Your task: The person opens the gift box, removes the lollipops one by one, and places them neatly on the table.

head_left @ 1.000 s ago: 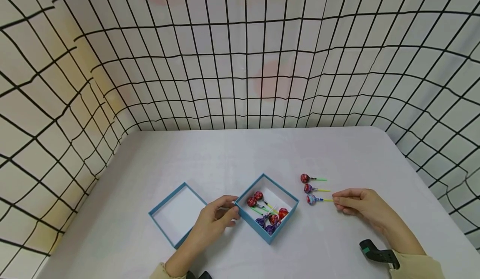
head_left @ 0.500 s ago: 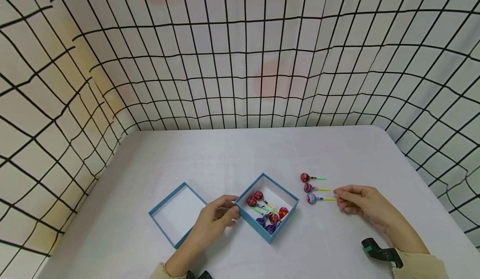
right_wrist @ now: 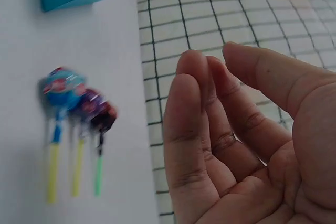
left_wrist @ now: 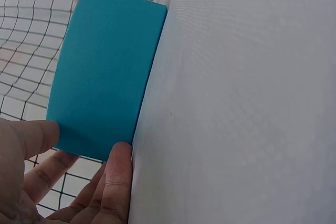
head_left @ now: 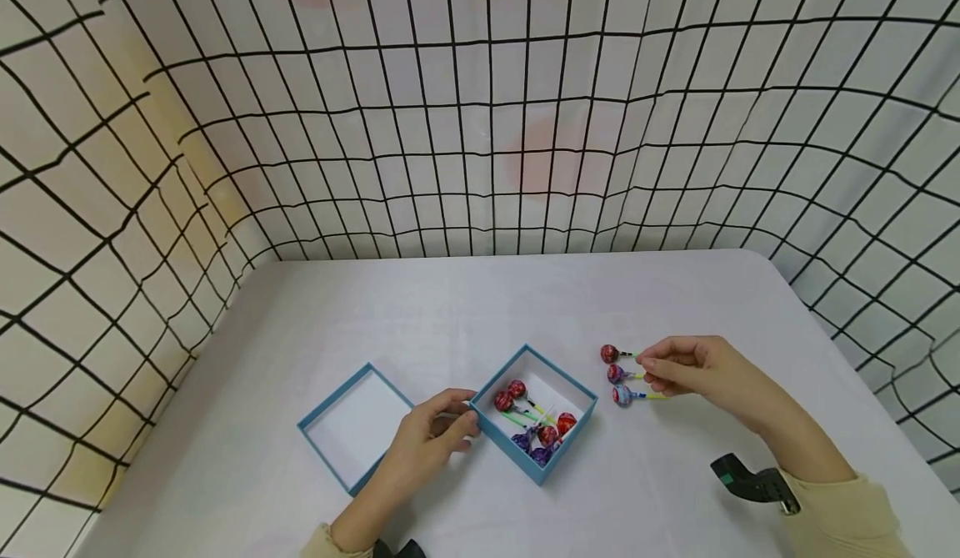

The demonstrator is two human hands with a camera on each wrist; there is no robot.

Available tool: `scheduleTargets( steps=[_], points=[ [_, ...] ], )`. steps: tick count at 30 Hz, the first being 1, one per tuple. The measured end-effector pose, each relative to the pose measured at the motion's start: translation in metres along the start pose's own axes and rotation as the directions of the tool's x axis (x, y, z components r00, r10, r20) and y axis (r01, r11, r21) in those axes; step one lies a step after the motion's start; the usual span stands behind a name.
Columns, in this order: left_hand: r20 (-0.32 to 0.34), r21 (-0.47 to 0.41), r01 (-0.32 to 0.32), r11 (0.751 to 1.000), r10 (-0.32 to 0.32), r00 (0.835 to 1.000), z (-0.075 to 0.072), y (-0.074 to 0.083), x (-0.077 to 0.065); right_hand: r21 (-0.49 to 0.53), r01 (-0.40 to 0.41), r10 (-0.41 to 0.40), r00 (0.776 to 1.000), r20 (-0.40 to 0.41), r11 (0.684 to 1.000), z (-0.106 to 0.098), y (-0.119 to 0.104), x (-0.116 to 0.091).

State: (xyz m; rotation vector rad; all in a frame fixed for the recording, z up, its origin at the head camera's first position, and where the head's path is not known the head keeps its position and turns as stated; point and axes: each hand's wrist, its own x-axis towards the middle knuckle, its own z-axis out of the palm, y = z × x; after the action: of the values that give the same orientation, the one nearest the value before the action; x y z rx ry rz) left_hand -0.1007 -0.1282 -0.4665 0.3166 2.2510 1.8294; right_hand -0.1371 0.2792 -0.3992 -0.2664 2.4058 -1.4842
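My left hand [head_left: 431, 433] grips the left corner of an open blue box [head_left: 517, 458], with the thumb and fingers on either side of it in the left wrist view. Several wrapped lollipops [head_left: 547, 438] lie inside. To the right of the box, three more lollipops lie in a row on the table: a red one [head_left: 610, 354], a purple one [head_left: 615, 374] and a blue one [head_left: 622, 395]. My right hand [head_left: 697, 366] hovers by their sticks, fingertips near the red one's green stick. In the right wrist view thumb and fingers [right_wrist: 184, 124] are apart, holding nothing.
A blue-rimmed lid [head_left: 356, 424], white inside, lies left of the box, partly behind my left forearm. White cloth covers the table [head_left: 450, 308]. A black wire grid [head_left: 491, 133] encloses its back and sides.
My right hand has let go of the blue lollipop's yellow stick and moved away from me and left, over the sticks. The left hand and box stay put.
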Motion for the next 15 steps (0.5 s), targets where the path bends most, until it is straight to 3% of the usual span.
scheduleTargets(
  steps=[7, 15],
  points=[
    [-0.006, 0.0, 0.002, 1.0, -0.002, 1.0, 0.0, -0.001, 0.0, -0.117, 0.069, -0.052, 0.989, 0.138, 0.991, 0.007, -0.045, 0.02],
    [-0.006, 0.001, -0.001, 1.0, 0.001, 1.0, 0.0, -0.001, 0.001, -0.249, 0.131, -0.056, 0.957, 0.286, 0.96, 0.024, -0.072, 0.046]
  ],
)
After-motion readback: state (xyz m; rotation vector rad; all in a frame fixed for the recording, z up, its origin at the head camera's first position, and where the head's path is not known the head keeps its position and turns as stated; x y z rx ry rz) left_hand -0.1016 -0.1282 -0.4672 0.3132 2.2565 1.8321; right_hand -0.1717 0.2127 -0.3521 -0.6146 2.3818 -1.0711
